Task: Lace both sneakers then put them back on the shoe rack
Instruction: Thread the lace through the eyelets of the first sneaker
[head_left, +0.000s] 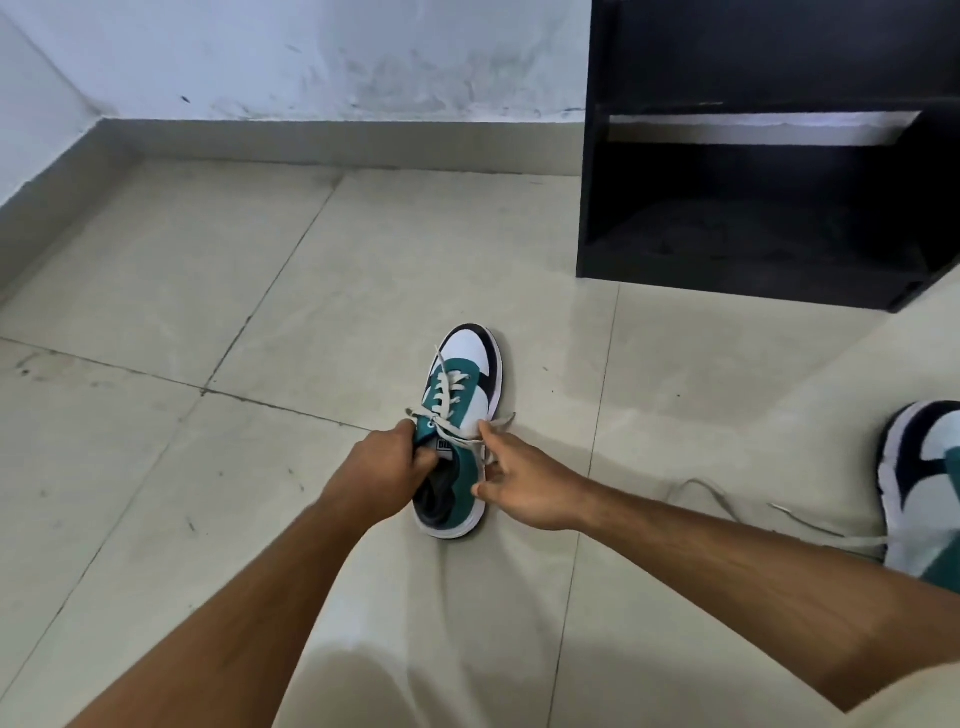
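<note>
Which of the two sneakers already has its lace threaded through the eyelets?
The sneaker in the middle of the floor, held by both hands. The sneaker at the right edge has its lace trailing loose on the tiles.

Smooth, faintly glossy floor tiles (156, 270); matt black, seemingly laminated wood shoe rack (753, 249); smooth leather-like sneaker (470, 364), flat cloth laces (448, 395) between the hands

Only text: a small black-and-white label on the tongue (445, 446) of the laced sneaker (462, 410), partly hidden by the lace, letters too blurred to read.
</note>
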